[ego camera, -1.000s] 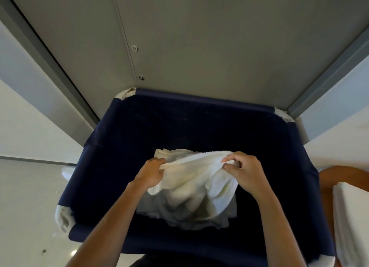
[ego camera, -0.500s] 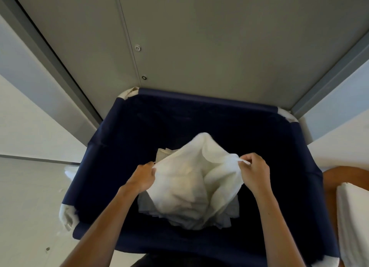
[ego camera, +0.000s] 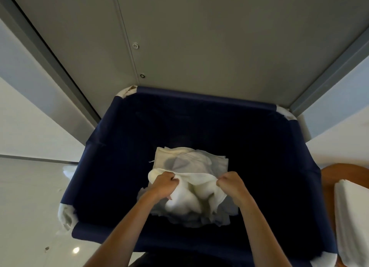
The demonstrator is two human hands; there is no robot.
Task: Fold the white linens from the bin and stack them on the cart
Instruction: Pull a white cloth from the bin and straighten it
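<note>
Your two hands have drawn closer together over the bin (ego camera: 119, 147) since half a second ago, and the linen that billowed up between them has dropped into a bunched fold.

You have one bin, dark blue, with four white corner caps in view. Inside it, near the middle, lies one pile of white linens (ego camera: 189, 161); how many pieces it holds cannot be counted, since the layers overlap. You hold one linen (ego camera: 197, 189) above the near half of that pile. Your left hand (ego camera: 163, 184) is a closed fist gripping its left end, and your right hand (ego camera: 231, 184) pinches its right end with curled fingers.

Between your fists the gripped edge runs left to right across the bin, so the long axis lies crosswise; the rest sags down toward the bin's floor.

Your fingertips are buried in the cloth. Where the held linen's lower part meets the pile, its outline is hard to make out. Your forearms hide part of the bin's near wall.

Right of the bin, one stack of folded white cloth (ego camera: 351, 217) sits on a brown wooden surface (ego camera: 329, 173), both cut off by the frame edge.
</note>
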